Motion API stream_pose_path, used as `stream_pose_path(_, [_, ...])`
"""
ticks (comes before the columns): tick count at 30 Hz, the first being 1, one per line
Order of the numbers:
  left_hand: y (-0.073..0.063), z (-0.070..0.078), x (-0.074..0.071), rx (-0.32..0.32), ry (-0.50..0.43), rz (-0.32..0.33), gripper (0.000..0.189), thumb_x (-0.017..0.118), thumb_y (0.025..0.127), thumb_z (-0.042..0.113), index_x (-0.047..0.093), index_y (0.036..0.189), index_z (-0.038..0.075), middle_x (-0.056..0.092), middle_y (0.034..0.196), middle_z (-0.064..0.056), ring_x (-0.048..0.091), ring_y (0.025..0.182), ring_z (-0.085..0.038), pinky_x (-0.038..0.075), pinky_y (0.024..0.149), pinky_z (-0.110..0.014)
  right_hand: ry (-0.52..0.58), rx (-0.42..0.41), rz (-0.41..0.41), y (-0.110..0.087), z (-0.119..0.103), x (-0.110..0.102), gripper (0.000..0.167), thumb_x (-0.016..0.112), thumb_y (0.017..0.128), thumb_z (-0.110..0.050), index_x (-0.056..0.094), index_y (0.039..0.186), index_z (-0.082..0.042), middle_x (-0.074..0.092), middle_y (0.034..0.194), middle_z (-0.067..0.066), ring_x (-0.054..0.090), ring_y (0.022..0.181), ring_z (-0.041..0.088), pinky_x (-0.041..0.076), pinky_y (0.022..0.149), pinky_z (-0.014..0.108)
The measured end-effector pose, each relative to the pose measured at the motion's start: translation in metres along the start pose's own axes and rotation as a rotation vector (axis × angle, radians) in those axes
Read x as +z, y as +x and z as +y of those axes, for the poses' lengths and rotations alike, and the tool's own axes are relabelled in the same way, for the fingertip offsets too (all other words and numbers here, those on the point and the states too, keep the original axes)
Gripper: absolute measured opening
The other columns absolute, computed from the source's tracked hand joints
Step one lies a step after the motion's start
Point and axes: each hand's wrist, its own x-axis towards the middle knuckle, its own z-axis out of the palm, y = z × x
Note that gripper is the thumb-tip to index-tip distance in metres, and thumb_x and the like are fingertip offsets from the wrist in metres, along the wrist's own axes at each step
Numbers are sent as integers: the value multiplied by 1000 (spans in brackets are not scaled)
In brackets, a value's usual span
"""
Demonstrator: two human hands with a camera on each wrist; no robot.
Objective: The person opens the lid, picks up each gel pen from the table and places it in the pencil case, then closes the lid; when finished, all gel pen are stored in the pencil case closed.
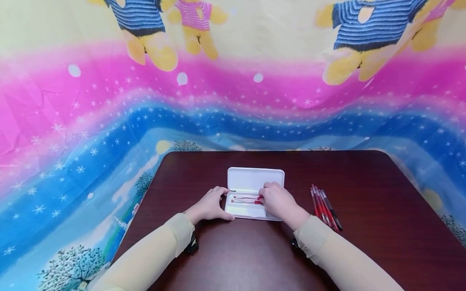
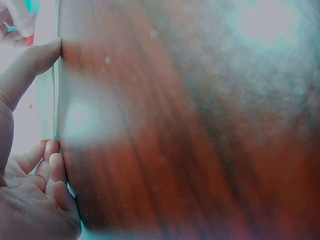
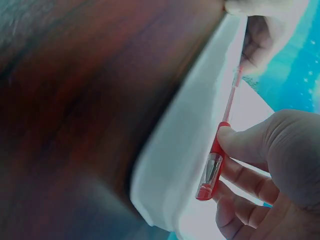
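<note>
A white pencil case [image 1: 244,211] lies on the table with its lid [image 1: 251,180] tipped back. My left hand [image 1: 211,205] grips its left end, thumb at the front corner and fingers by the hinge side. In the left wrist view that thumb [image 2: 37,62] presses against the case's edge. My right hand [image 1: 278,200] is over the right half of the case and hides part of it. It pinches a red pen [image 3: 212,165] with a clear body between thumb and fingers, over the case's inside. Clear-bodied pens [image 1: 242,201] show side by side in the case.
To the right of the case a loose bunch of red pens [image 1: 320,206] lies on the dark wooden table [image 1: 196,169], with a black pen [image 1: 330,208] at its right side. A printed cloth [image 1: 233,97] hangs behind the table's far edge.
</note>
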Motion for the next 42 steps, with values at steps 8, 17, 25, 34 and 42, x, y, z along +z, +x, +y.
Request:
stream_pose_path(8, [0, 0, 0, 1, -4, -1, 96, 102, 70, 49, 60, 148, 10, 64, 138, -6, 60, 121, -23, 53, 107, -43, -31, 27, -54, 5, 0, 12, 4, 82, 97, -18, 84, 97, -14, 72, 92, 5, 62, 83, 24, 58, 83, 39])
stream_pose_path(17, [0, 1, -1, 3, -6, -7, 95, 102, 71, 47, 60, 148, 10, 64, 139, -7, 61, 122, -25, 54, 108, -44, -24, 12, -63, 5, 0, 14, 7, 80, 99, -18, 87, 99, -17, 65, 87, 5, 55, 79, 22, 53, 77, 37])
stream_pose_path(25, [0, -1, 0, -3, -7, -5, 98, 102, 71, 49, 59, 149, 10, 64, 140, -7, 60, 123, -24, 53, 109, -43, 114, 94, 83, -19, 25, -10, 15, 83, 97, -19, 85, 108, -10, 74, 97, 9, 70, 92, 28, 63, 91, 47])
stream_pose_path(34, [-2, 1, -1, -13, -3, 2, 99, 103, 70, 49, 59, 150, 10, 64, 141, -7, 60, 123, -25, 53, 108, -44, 208, 403, 45, -82, 95, -56, 36, 74, 102, -28, 75, 121, 2, 78, 106, 23, 73, 88, 37, 60, 84, 60])
stream_pose_path(42, [-2, 2, 0, -14, 6, 3, 98, 103, 70, 49, 59, 149, 10, 64, 140, -7, 60, 122, -24, 53, 108, -44, 269, 622, -224, -131, 138, -59, 43, 69, 105, -29, 68, 120, 11, 72, 98, 25, 64, 80, 31, 57, 69, 47])
